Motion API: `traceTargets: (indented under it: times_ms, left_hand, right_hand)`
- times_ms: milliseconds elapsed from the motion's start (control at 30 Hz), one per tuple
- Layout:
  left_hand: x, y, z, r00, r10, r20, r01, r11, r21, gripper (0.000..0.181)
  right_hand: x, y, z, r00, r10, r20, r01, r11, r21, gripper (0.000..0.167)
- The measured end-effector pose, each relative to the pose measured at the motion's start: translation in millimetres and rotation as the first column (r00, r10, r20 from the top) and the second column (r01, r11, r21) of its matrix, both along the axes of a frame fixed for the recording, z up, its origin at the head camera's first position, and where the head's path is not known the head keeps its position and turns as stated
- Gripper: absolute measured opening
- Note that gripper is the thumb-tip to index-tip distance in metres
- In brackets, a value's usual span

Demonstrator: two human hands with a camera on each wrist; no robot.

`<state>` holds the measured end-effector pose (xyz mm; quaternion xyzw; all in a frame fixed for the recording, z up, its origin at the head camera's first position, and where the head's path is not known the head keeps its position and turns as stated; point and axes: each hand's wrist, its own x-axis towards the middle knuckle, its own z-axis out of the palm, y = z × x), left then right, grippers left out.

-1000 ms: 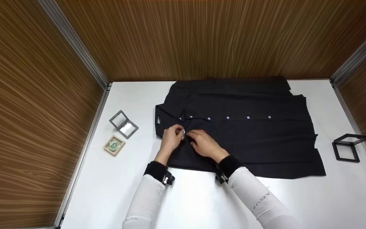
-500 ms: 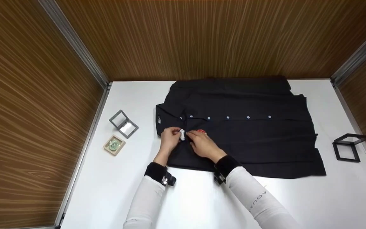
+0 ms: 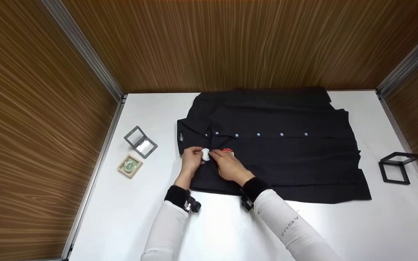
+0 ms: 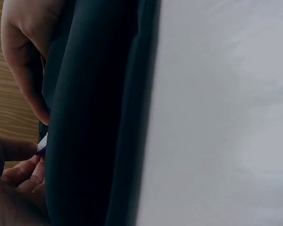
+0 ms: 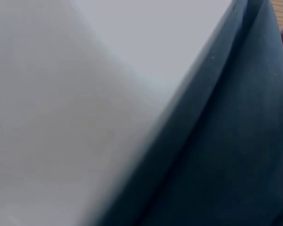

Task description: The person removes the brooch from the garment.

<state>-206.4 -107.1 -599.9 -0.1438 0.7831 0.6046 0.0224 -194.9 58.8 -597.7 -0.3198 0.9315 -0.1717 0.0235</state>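
Observation:
A black short-sleeved shirt (image 3: 285, 163) lies spread on the white table, its collar to the left. Over its upper front, the left hand (image 3: 191, 163) pinches a small white item (image 3: 205, 154) between thumb and fingers. The fingertips of the right hand (image 3: 230, 166) reach the item's right edge, fingers loosely bent. Beside those fingers, a red round thing (image 3: 228, 150) lies on the shirt, partly covered. In the left wrist view, the left hand (image 4: 16, 181) holds the white item (image 4: 43, 143) behind a dark fold (image 4: 89, 113), with the right hand (image 4: 28, 52) above.
At left stand an open grey frame (image 3: 140, 142) and a wooden square tray (image 3: 138, 169) holding a green ring-shaped piece (image 3: 129, 165). An open black frame (image 3: 394, 173) stands at the far right. Brown wood-grain panels (image 3: 223, 43) enclose the table's back and sides.
The white item has turned, showing a broader face, and has shifted slightly left with the left hand. The right hand has also moved a little left, uncovering more of the red thing.

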Motion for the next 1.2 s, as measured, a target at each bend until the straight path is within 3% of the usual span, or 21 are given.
traceTargets:
  times_ms: [400, 600, 967, 1200]
  left_hand:
    - [-0.2, -2.0, -5.9, 1.0, 0.003, -0.003, -0.003, 1.0, 0.022, 0.018]
    - [0.1, -2.3, -5.5, 1.0, -0.005, 0.007, 0.005, 0.999, 0.04, 0.019]
    - [0.4, -2.1, -5.8, 1.0, 0.005, 0.002, -0.006, 0.999, 0.053, 0.018]
    - [-0.1, -0.2, -5.5, 1.0, 0.029, 0.009, -0.03, 0.999, 0.045, 0.018]
  right_hand:
    - [1.7, -5, -1.9, 1.0, -0.007, 0.02, 0.007, 1.0, 0.016, 0.056]
    - [2.3, -6, -5.3, 1.0, -0.022, 0.02, 0.023, 0.999, -0.033, 0.039]
    - [3.7, -10, -10.8, 0.998, -0.066, 0.005, 0.066, 0.998, -0.008, 0.05]
    - [6.0, -12, -11.6, 0.996, -0.082, 0.023, 0.083, 0.995, -0.046, 0.053]
